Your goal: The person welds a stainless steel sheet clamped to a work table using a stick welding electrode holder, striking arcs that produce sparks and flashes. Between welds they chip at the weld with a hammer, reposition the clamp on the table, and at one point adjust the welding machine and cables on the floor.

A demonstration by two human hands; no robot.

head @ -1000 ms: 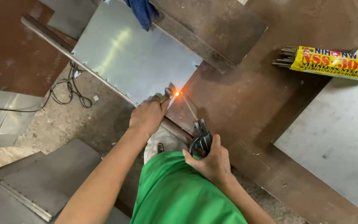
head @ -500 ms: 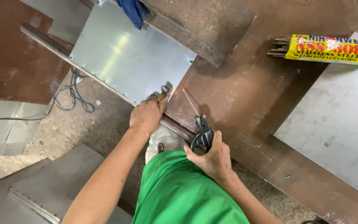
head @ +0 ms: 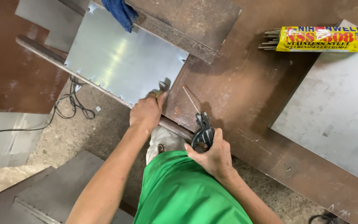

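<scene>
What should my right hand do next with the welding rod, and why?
Probably bring the rod tip back to the sheet corner. The right hand grips the electrode holder, with the rod lying apart from the shiny sheet, whose corner the left hand steadies. No arc shows.

The steel sheet (head: pixel 125 62) is lying on the left part of the workbench (head: pixel 245 95), with the cloth (head: pixel 122 13) resting on its far edge and the left hand (head: pixel 146 113) pressing at its near right corner. Just right of that hand, the welding rod (head: pixel 191 99) is slanting across the bench into the electrode holder (head: pixel 203 132), which the right hand (head: pixel 213 157) is gripping at the near edge. The packet of electrodes (head: pixel 324 39) is sitting far right, behind a second sheet (head: pixel 336 112), while a cable (head: pixel 73 103) is lying on the floor to the left, below the bench.
</scene>
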